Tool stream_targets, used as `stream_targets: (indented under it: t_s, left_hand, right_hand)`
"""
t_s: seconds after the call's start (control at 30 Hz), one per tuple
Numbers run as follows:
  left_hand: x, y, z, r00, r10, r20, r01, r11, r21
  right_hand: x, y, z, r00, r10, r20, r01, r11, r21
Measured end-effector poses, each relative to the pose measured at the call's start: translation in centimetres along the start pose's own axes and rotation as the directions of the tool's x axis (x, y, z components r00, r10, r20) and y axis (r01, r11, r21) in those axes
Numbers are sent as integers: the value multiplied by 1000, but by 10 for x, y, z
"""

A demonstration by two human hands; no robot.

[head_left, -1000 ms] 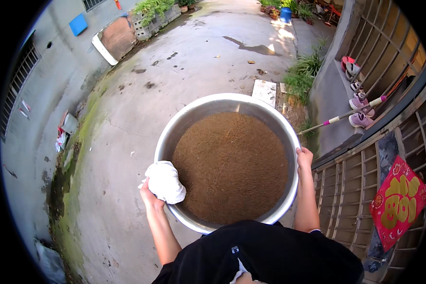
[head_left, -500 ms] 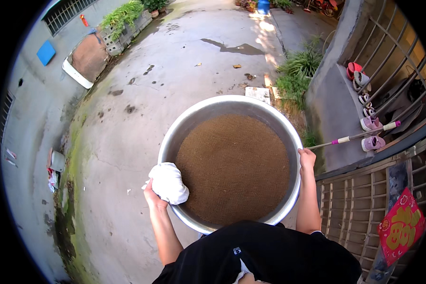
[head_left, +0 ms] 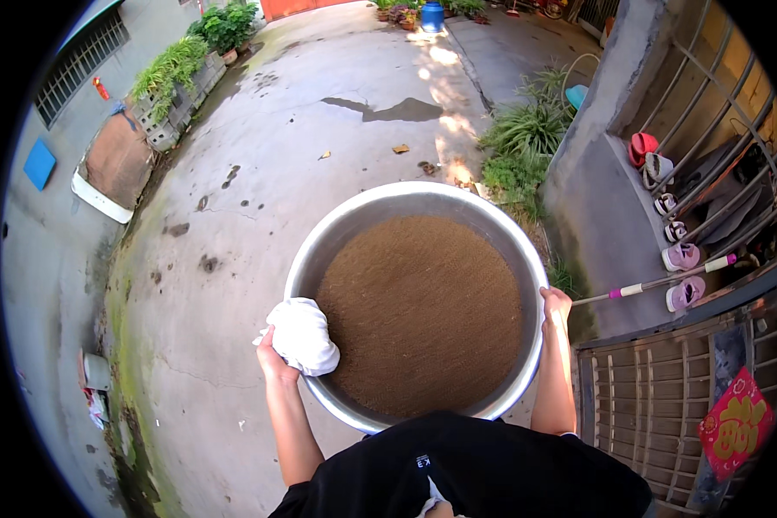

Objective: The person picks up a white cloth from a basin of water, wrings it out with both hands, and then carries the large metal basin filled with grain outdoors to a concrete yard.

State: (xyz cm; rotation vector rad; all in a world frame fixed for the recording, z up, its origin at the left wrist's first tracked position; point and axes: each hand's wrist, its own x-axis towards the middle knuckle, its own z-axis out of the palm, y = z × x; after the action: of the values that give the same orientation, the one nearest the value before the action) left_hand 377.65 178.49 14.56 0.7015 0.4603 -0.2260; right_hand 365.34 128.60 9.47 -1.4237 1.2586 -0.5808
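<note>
A large round metal basin (head_left: 306, 246) is carried level against my black shirt, above the concrete ground. Fine brown grain or seed (head_left: 423, 319) covers its bottom in a broad, even layer. My left hand (head_left: 276, 356) grips the basin's left rim together with a bunched white cloth (head_left: 304, 337), which hangs over the rim. On the right rim, my right hand (head_left: 555, 302) is closed, thumb on top; its other fingers are hidden behind the wall of the basin.
Concrete yard (head_left: 233, 285) stretches ahead, with a wet patch (head_left: 397, 110) farther off. At right, a pole (head_left: 656, 285) juts out near a ledge with several shoes (head_left: 682, 257) and a barred window. Green plants (head_left: 526, 129) edge the yard. A brown board (head_left: 119, 164) leans on the left wall.
The yard has shifted in view, showing more of its far end, with an orange-red gate at the top. Both hands keep their hold on the basin, and the cloth stays at the left rim.
</note>
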Motion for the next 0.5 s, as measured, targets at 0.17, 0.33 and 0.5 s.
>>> stream_targets:
  t_s: [0.17,0.33,0.5]
  left_hand:
    - [69,-2,63,998,-13,-55,17,997,70]
    - [150,-19,81,998,-56,-37,57,998,39]
    - [268,-55,84,982,-186,13,185,979,82]
  right_hand:
    - [63,-3,58,998,59,3,-59,998,3]
    - [112,-8,97,994,108,-5,-107,992,61]
    - [163,43,127,983,177,-54,-171,980,103]
